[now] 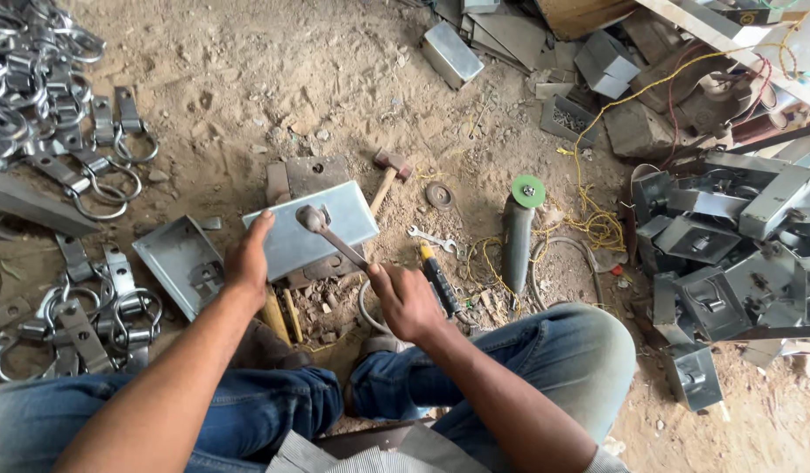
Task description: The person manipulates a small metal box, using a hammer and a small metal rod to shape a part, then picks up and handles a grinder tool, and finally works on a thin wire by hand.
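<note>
- You sit low over a dirt floor (273, 70), knees in blue jeans framing the work, with a grey metal plate (313, 226) lying on a dark steel block (310, 175) just ahead of you.
- The plate's long axis runs left to right and tips up slightly toward the right; its broad face is turned up to the camera.
- Your left hand (247, 263) pins the plate's near-left edge, fingers (263, 223) curled over the rim and closed on it.
- Your right hand (406, 302) is wrapped tight around the handle of a hammer (330, 236); the handle slants from lower right to upper left, and the head rests over the plate's middle.
- A second, wooden-handled hammer (387, 175) lies just beyond the plate, head pointing away from you.
- To the right, well clear of the plate, an angle grinder (516, 232) with a green disc points away, a small spanner (431, 237) and a yellow-and-black screwdriver (438, 278) between it and your right hand.
- A folded metal tray (181, 263) sits just left of your left hand.
- Piles of ringed metal hasps (63, 114) crowd the left side; stacked grey latch housings (729, 254) fill the right.
- A yellow cord (589, 188) trails past the grinder.
</note>
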